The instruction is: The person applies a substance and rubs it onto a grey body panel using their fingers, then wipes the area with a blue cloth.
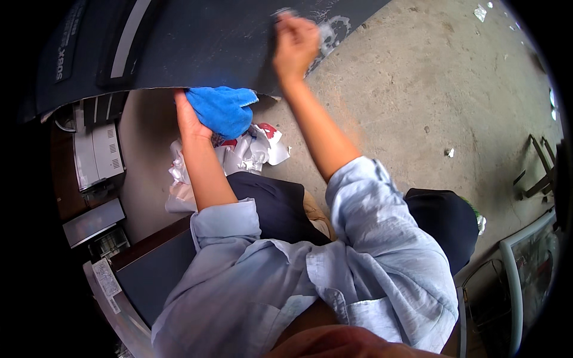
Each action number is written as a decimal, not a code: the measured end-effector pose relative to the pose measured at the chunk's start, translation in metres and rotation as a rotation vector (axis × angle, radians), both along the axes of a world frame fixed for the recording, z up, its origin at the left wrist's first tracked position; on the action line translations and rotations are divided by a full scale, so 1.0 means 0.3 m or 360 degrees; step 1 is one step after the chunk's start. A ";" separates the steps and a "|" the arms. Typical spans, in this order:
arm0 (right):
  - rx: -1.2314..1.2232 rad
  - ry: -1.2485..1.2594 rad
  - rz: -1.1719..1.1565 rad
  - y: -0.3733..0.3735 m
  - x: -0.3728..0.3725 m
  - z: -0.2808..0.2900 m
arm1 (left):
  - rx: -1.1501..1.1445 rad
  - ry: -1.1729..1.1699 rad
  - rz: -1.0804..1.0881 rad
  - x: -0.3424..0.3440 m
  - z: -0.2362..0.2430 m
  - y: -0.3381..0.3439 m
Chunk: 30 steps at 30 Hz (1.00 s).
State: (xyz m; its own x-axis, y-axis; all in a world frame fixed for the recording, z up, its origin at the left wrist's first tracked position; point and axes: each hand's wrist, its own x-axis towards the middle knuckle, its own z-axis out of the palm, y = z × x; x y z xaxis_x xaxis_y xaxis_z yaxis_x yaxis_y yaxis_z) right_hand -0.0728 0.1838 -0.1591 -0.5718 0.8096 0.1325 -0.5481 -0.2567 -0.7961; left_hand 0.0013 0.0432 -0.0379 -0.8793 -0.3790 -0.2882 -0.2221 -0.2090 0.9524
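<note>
Left hand (pixel 190 118): your fingers gripped the blue cloth (pixel 222 111).
Right hand (pixel 296 48): curled, seemingly rubbing the dark panel (pixel 203 45); you couldn't tell what it held.
White residue (pixel 327 36): likely called for wiping.

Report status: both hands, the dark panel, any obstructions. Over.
Left hand holding blue cloth at dark panel's near edge. Right hand at panel's face, blurred, grip unclear. Panel marked with whitish residue. Crumpled white wrapping on floor, not blocking panel's face.

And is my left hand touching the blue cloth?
Touching. The head view shows your left hand directly against the blue cloth, with no gap between them.
</note>
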 end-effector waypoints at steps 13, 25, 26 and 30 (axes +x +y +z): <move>0.0513 0.0318 0.0050 -0.090 0.071 0.238 | -0.0192 0.0131 0.0098 0.026 0.026 -0.122; -0.0467 -0.0514 0.0063 -0.055 -0.032 -0.324 | -0.0779 0.0267 0.0402 0.008 0.082 -0.039; -0.0466 -0.0544 0.0151 -0.043 -0.008 -0.303 | -0.0863 0.0336 0.0434 0.000 0.080 -0.031; -0.0226 -0.0429 0.0278 -0.261 0.220 -0.104 | -0.0874 0.0418 0.0540 -0.037 0.036 -0.003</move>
State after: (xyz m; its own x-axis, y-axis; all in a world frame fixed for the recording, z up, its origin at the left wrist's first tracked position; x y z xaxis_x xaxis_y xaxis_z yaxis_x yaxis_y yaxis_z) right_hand -0.0068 0.1055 -0.1902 -0.7022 0.6962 -0.1491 -0.2611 -0.4467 -0.8558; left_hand -0.0097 0.0423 -0.0270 -0.7007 -0.6754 0.2299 0.0223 0.3013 0.9533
